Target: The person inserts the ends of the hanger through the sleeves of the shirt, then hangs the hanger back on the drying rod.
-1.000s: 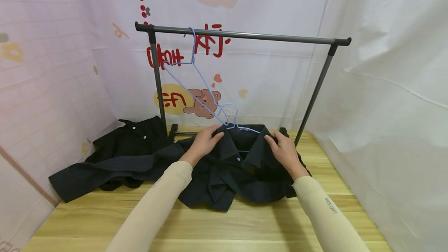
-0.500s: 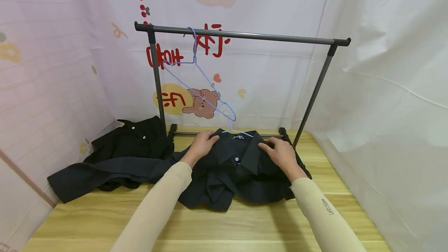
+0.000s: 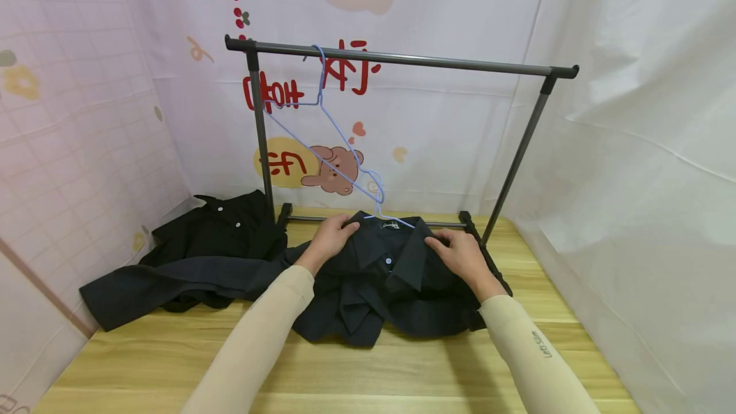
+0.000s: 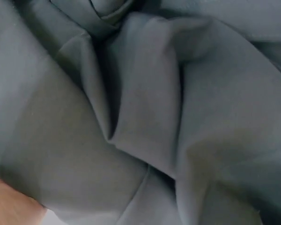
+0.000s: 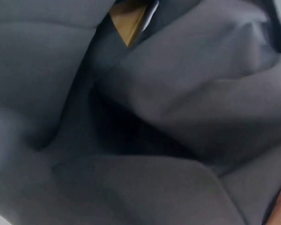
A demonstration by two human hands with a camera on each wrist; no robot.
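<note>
A dark button-up shirt (image 3: 425, 315) lies on the wooden table, its collar toward the rack and one sleeve stretched out to the left. A thin blue wire hanger (image 3: 397, 218) sits inside its collar, with the lower part hidden by cloth. My left hand (image 3: 332, 238) pinches the shirt at the left of the collar, thumb on top. On the other side, my right hand (image 3: 464, 255) pinches the right shoulder beside the collar. Both wrist views are filled by folded shirt cloth (image 4: 145, 93), with only a sliver of each hand at the lower edge.
Behind the shirt stands a dark metal clothes rack (image 3: 431, 61). Another blue hanger (image 3: 338, 123) hangs from its bar, its lower end by the hook of the hanger in the shirt. A second black shirt (image 3: 209, 232) lies crumpled at the left, partly under the stretched sleeve.
Over the last second the collar and its hanger have come down and slightly left, and the neck label shows. My right hand has shifted a little left and down. The hung hanger has swung.
</note>
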